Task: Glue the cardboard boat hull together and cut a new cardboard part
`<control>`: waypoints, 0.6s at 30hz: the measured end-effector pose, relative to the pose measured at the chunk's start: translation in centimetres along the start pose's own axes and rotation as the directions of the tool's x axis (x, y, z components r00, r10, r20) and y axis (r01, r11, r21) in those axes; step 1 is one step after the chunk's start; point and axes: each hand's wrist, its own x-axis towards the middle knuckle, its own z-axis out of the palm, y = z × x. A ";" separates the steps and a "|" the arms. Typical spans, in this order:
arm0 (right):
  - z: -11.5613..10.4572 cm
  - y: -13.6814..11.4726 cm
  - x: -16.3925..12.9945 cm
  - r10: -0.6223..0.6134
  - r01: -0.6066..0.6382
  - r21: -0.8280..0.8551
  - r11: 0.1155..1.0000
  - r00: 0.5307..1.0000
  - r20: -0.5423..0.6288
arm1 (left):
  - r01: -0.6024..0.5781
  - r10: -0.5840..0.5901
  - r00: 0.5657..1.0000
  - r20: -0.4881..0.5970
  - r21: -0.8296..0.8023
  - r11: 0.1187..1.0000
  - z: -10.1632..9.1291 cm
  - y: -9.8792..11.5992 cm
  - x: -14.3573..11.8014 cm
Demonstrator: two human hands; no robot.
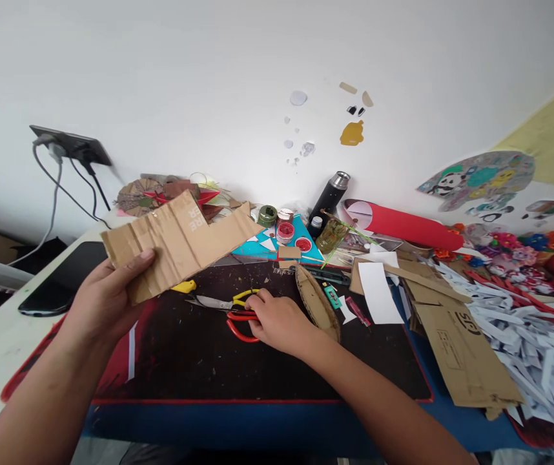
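Observation:
A cut piece of brown corrugated cardboard (170, 242) with a notched upper edge is raised in my left hand (112, 287), the thumb lying across its front. My right hand (274, 320) is low over the dark mat, its fingers curled around handles. Under those fingers are the scissors (219, 302) with yellow handles, blades pointing left. Red handles (241, 328) of another tool lie right beside them, partly covered by my hand. A boat-shaped cardboard piece (318, 300) rests just right of my right hand. A yellow-handled tool (184, 286) shows below the held cardboard.
Paint jars (285, 231) stand on a blue sheet behind the mat (199, 368). A black thermos (331, 194) leans near a red paper roll (403, 225). Flattened cardboard (465, 355) and white paper strips (538, 361) pile up at right. A phone (64, 284) lies left.

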 end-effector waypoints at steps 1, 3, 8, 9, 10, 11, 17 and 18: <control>0.1 0.0 -0.2 0.005 -0.005 0.014 1.000 1.000 -0.002 | 0.005 -0.005 1.000 0.008 0.001 1.000 0.0 -0.1 0.0; 0.1 0.1 -0.8 0.023 -0.022 0.070 0.997 1.000 -0.007 | 0.012 -0.012 1.000 0.012 0.004 1.000 -0.1 -0.2 0.1; 0.0 1.1 -1.9 0.132 -0.129 0.319 0.939 0.991 0.011 | 0.059 -0.060 0.998 0.024 0.023 0.998 0.1 -0.5 -0.2; 0.0 1.3 -2.1 0.145 -0.142 0.373 0.917 0.989 0.019 | 0.069 -0.070 0.997 0.026 0.027 0.997 0.1 -0.6 -0.2; 0.0 1.5 -2.3 0.153 -0.150 0.427 0.892 0.988 0.027 | 0.076 -0.076 0.997 0.022 0.030 0.997 0.2 -0.6 -0.3; 0.0 1.7 -2.5 0.160 -0.157 0.479 0.864 0.986 0.035 | 0.080 -0.081 0.997 0.017 0.032 0.996 0.3 -0.7 -0.4; 0.3 2.4 -3.7 0.190 -0.208 0.729 0.652 0.976 0.109 | 0.115 -0.116 0.993 0.014 0.030 0.993 0.5 -1.4 -0.5; 0.4 2.5 -3.9 0.194 -0.222 0.780 0.585 0.972 0.131 | 0.123 -0.124 0.992 0.013 0.027 0.992 0.4 -1.5 -0.5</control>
